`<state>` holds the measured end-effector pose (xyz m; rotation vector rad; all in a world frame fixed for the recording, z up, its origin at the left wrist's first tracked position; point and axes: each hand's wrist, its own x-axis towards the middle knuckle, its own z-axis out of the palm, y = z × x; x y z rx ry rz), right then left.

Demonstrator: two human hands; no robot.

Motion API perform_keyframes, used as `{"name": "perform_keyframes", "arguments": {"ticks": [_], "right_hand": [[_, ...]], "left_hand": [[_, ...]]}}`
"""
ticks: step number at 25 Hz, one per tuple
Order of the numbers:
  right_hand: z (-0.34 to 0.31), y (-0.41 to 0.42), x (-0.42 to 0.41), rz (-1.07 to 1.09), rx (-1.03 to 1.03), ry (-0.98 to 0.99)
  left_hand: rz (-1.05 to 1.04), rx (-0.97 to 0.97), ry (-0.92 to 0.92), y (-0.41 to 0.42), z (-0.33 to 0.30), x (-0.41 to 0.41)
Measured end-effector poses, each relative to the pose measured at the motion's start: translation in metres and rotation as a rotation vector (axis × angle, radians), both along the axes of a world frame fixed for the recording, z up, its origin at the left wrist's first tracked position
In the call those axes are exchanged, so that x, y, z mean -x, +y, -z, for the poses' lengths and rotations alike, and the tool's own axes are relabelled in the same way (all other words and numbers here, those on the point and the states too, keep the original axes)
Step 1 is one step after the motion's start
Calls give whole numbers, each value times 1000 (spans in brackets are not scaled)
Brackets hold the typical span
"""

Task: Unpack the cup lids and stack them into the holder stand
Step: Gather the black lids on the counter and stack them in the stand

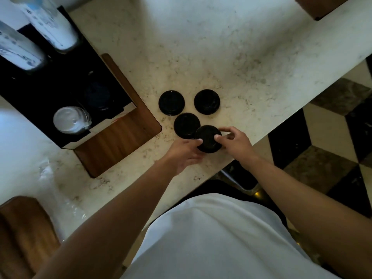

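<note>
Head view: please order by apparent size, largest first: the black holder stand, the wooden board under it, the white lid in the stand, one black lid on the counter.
1. black holder stand and wooden board: unsure, the stand hides part of the board.
3. white lid and black lid: they look alike.

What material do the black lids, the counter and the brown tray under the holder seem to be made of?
Black lids: probably plastic, thin and moulded, with a dull sheen.
Counter: looks like polished stone or a stone imitation, cream with brown speckles.
Brown tray: seemingly wood or wood veneer, with visible straight grain and a smooth satin surface.
</note>
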<state>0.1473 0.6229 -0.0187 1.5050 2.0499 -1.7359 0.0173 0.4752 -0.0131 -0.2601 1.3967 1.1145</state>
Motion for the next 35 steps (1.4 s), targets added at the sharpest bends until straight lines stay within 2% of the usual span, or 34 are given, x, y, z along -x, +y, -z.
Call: {"name": "perform_keyframes", "arguments": {"ticks": [5, 8, 11, 14, 17, 21, 27, 31, 35], "right_hand": [[-5, -38, 20, -278, -84, -41], [-3, -52, 44, -426, -140, -32], [4, -45, 72, -363, -329, 23], [13, -24, 93, -392, -537, -67], [23, -15, 106, -555, -608, -130], [29, -8, 115, -585, -652, -111], [18, -12, 118, -516, -610, -50], [-3, -42, 118, -391, -381, 117], [-11, -78, 124, -438, -365, 155]], "left_hand": [[-373, -67, -71, -33, -6, 13], [-512, -74, -105, -58, -9, 25], [-627, -41, -95, -80, -10, 35], [-701, -35, -107, -95, -10, 44], [-739, -18, -115, -103, -9, 50], [-788, -9, -128, -108, -8, 53], [-827, 2, -144, -107, -5, 55], [-818, -43, -125, -98, -1, 55], [-854, -125, -163, -87, -2, 53]]}}
